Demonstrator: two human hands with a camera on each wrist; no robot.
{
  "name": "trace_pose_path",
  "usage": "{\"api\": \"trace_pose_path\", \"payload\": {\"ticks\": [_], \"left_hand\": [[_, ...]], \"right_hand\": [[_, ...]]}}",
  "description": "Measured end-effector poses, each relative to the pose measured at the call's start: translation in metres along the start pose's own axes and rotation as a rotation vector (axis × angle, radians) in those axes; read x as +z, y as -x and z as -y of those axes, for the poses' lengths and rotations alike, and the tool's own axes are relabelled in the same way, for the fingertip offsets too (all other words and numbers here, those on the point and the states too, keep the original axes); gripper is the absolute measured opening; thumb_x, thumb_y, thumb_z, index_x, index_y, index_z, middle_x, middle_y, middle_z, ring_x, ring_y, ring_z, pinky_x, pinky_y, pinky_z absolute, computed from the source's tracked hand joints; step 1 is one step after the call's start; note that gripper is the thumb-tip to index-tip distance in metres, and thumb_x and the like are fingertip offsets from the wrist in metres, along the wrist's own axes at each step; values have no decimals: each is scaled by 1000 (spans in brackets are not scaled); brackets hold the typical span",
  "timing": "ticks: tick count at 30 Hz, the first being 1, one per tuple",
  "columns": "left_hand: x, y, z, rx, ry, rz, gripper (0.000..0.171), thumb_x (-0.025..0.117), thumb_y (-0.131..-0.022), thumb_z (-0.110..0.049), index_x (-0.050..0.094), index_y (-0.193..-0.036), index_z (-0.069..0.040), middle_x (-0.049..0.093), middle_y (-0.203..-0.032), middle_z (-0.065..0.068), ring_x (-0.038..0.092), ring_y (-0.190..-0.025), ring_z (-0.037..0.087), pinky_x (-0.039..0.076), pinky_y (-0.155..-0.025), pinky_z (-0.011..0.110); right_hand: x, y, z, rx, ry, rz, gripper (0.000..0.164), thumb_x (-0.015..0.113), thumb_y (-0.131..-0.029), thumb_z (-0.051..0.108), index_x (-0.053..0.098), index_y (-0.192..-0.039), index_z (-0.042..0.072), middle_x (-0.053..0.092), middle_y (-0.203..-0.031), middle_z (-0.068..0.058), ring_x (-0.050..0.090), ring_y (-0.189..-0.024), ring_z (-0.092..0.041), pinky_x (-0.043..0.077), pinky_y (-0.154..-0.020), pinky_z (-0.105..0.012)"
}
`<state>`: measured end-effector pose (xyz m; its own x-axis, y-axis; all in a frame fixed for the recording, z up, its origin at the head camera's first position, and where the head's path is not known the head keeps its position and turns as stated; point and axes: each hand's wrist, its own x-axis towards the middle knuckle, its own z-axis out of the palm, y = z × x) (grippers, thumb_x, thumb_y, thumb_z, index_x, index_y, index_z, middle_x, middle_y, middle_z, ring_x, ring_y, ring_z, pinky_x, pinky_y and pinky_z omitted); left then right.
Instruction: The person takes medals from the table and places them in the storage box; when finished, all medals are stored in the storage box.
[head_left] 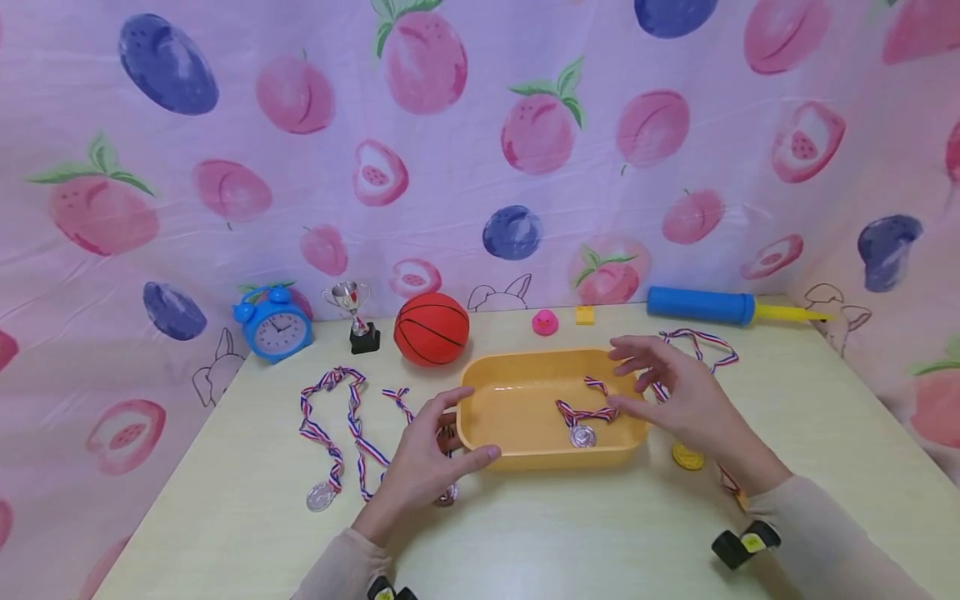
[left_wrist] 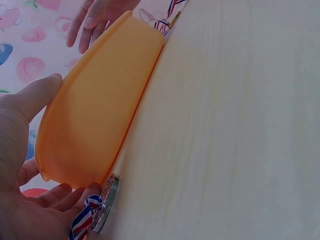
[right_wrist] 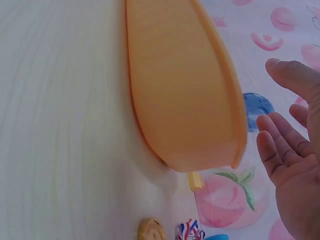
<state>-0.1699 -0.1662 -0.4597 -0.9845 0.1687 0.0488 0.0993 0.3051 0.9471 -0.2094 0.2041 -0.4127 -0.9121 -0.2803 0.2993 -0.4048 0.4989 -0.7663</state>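
A yellow-orange plastic tray (head_left: pixel 551 460) stands on the table. Inside it lies a silver medal (head_left: pixel 582 436) with a striped red, white and blue ribbon. My left hand (head_left: pixel 429 450) is spread round the tray's left end, thumb by the front rim and fingers along the end wall. Over the right end hovers my right hand (head_left: pixel 678 387), fingers apart and holding nothing; the right wrist view shows it away from the wall. A medal (left_wrist: pixel 106 202) lies beside my left fingers, its ribbon partly hidden by them. Near my right wrist is a gold medal (head_left: pixel 687 456).
Another silver medal (head_left: pixel 321 497) with its ribbon lies at left. Along the back stand a blue alarm clock (head_left: pixel 279 329), a trophy (head_left: pixel 356 321), a small basketball (head_left: pixel 431 329), a pink duck (head_left: pixel 545 322), a yellow block (head_left: pixel 584 315) and a blue pump (head_left: pixel 701 306).
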Motion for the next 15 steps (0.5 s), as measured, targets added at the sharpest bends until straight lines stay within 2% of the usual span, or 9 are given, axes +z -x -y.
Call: {"api": "trace_pose_path", "payload": {"ticks": [7, 11, 15], "left_hand": [[-1, 0, -1, 2, -7, 9, 90, 98, -90, -29, 50, -165, -19, 57, -157, 11, 69, -128, 31, 63, -107, 39], [0, 0, -1, 3, -12, 11, 89, 97, -90, -28, 50, -165, -19, 57, -157, 11, 69, -128, 31, 63, -107, 39], [0, 0, 0, 4, -8, 7, 88, 97, -91, -27, 50, -165, -20, 57, -157, 11, 69, -128, 31, 63, -107, 40]], "right_hand": [[-24, 8, -2, -81, -13, -76, 78, 92, -94, 14, 54, -162, 20, 70, -140, -5, 69, -115, -12, 59, -89, -14], [-39, 16, -8, -87, -12, -118, 78, 89, -95, 8, 54, -163, 21, 70, -139, -4, 68, -114, -7, 59, -86, -13], [-53, 27, -18, -79, -9, -158, 77, 88, -94, 0, 55, -162, 19, 70, -139, 2, 68, -113, -6, 58, -86, -11]]}}
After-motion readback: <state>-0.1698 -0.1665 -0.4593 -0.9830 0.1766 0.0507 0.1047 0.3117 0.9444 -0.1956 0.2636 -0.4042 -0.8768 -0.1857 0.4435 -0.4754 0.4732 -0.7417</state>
